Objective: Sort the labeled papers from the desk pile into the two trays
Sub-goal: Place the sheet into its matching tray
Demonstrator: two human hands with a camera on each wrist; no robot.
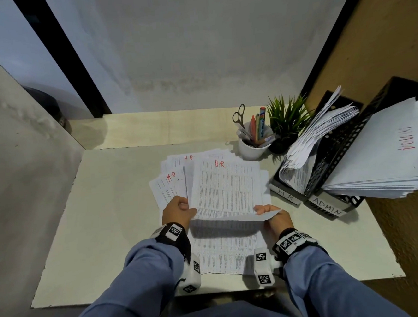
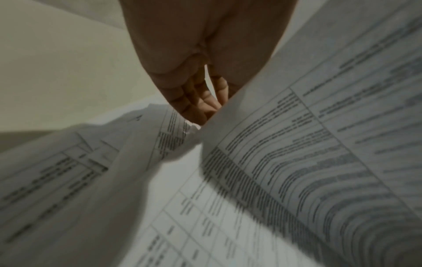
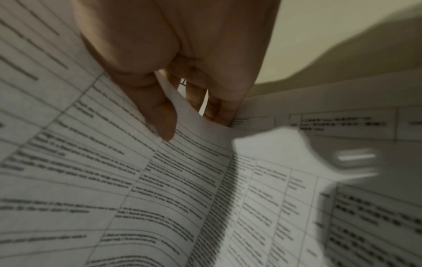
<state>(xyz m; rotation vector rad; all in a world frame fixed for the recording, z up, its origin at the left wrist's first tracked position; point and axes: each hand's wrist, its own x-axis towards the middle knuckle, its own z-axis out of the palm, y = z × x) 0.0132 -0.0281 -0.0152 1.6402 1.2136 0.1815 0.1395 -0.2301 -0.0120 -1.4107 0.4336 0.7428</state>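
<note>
The lifted sheet marked HR (image 1: 226, 189) is thin and bowed, so I judge it could drag the sheets below off the pile (image 1: 225, 247) on the worktop (image 1: 96, 229), or land in the ADMIN tray (image 1: 332, 207) beside the HR tray (image 1: 287, 198). The right hand (image 1: 274, 217) pinches its near right corner between thumb and fingers. The left hand (image 1: 177, 211) holds its left edge, fingers curled behind.

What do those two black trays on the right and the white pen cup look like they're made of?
The HR tray and ADMIN tray look like moulded black plastic or coated metal: perforated lattice walls, dull sheen; the picture leaves that open. The pen cup seems to be glazed ceramic or smooth plastic: plain white, thick rim, soft gloss.
</note>
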